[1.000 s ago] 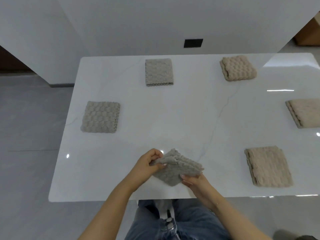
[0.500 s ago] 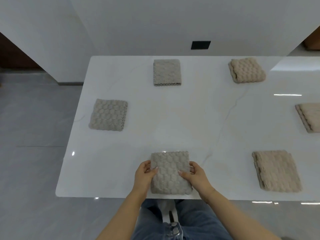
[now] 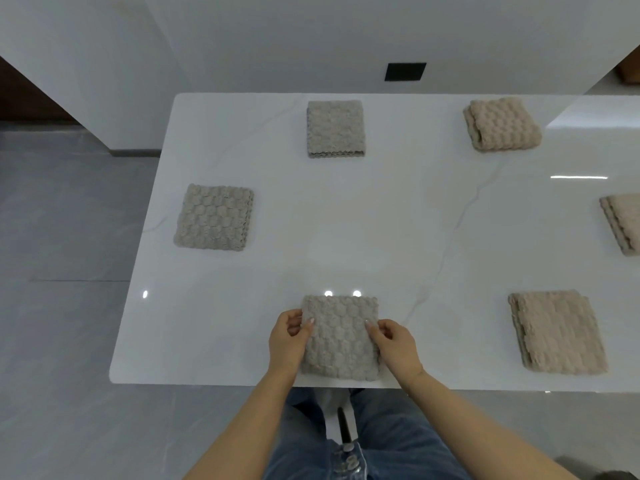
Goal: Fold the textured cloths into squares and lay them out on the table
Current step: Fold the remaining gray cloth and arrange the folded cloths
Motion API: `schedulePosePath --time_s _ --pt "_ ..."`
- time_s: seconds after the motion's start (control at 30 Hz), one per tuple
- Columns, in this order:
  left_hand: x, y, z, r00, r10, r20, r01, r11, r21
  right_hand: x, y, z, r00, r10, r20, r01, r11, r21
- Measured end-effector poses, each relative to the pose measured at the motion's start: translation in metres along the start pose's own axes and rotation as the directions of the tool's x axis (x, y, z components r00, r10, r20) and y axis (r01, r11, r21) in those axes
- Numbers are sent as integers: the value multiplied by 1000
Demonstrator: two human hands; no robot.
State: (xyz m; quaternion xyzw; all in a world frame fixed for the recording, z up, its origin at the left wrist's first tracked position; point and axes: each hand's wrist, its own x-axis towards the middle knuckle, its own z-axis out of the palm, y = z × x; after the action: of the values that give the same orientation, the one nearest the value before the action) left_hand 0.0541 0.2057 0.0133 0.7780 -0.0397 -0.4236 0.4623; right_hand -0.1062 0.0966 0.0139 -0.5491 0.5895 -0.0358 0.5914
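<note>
left grey cloth (image 3: 214, 218) flat on table (image 3: 398, 237) | far grey cloth (image 3: 335, 129) | left hand (image 3: 288, 341) and right hand (image 3: 394, 344) pinch near cloth (image 3: 340, 337) at front edge | three beige cloths (image 3: 502, 124) to right | no writing visible

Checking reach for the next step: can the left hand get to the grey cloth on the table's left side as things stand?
Probably yes. The left hand grips the near cloth, so it must let go first; bare table lies between it and the left grey cloth.
</note>
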Motion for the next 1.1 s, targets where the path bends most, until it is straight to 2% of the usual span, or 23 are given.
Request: schedulePosePath --time_s 0.1,0.2,0.33,0.47,0.57,0.7,0.93,1.0,1.1 --pt "1 3 -1 996 79 -42 -74 992 97 1 -3 0 996 -58 -63 52 995 -86" --pt "4 7 -1 989 148 -22 -142 974 176 -2 -10 -6 983 -151 -107 137 982 -128" --pt "9 15 2 995 100 -3 -98 982 163 -2 -12 -18 956 -293 -34 278 934 -226" --pt "19 15 5 996 -81 -25 82 996 28 5 -7 -15 975 -219 46 222 926 -307" --pt "24 18 4 992 -122 -20 121 992 -36 10 -8 -9 976 -212 39 214 924 -318" --pt "29 23 5 992 -124 -33 121 989 -81 14 -16 -5 976 -218 -11 211 955 -208" --pt "14 26 4 996 -72 -49 72 997 5 8 -20 -14 980 -193 -39 179 956 -231" --pt "1 19 -4 999 -39 -38 42 996 74 -2 -14 -20 982 -180 -53 159 948 -275" --pt "-18 2 -16 999 -32 -32 38 978 203 -11 -1 -24 994 -109 12 107 950 -295"
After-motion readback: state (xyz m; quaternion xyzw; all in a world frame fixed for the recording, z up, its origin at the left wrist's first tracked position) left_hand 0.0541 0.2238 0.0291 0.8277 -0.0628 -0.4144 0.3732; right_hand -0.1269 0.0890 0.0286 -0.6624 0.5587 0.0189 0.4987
